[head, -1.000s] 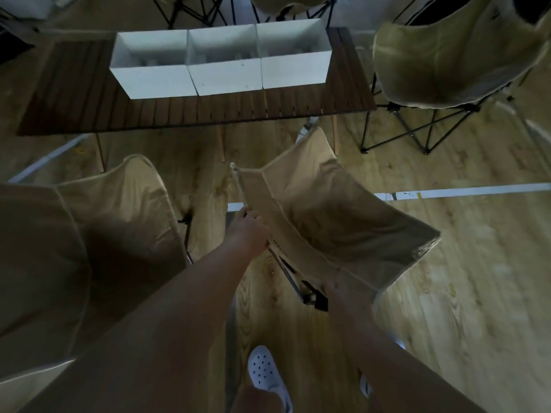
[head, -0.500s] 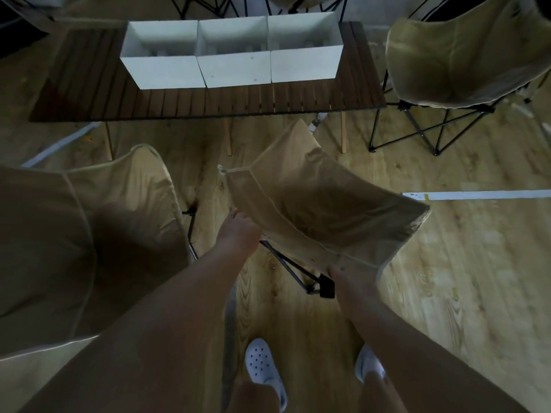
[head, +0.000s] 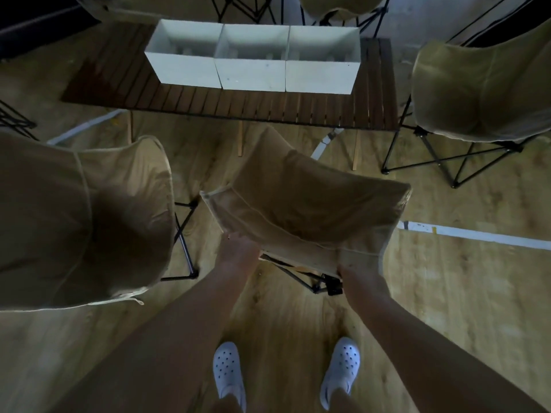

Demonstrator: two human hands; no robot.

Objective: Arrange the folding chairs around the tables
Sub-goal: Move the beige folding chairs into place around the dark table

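Note:
I hold a tan fabric folding chair [head: 310,204] in front of me, its seat facing the dark slatted wooden table [head: 232,102]. My left hand [head: 238,251] grips the chair's near left edge. My right hand [head: 359,277] grips its near right edge, beside the black frame joint. The chair is tilted, and its black legs show below the fabric. A second tan chair [head: 80,219] stands to my left. A third [head: 483,84] stands at the table's right end.
Three white open boxes [head: 253,67] sit in a row on the table. More chair frames [head: 247,7] stand behind the table. White tape lines [head: 477,235] cross the wooden floor. My white clogs [head: 228,371] are below.
The held chair has swung round from a slanted pose and now sits squarer to the table. Both hands stayed on it, and the view has moved nearer the table.

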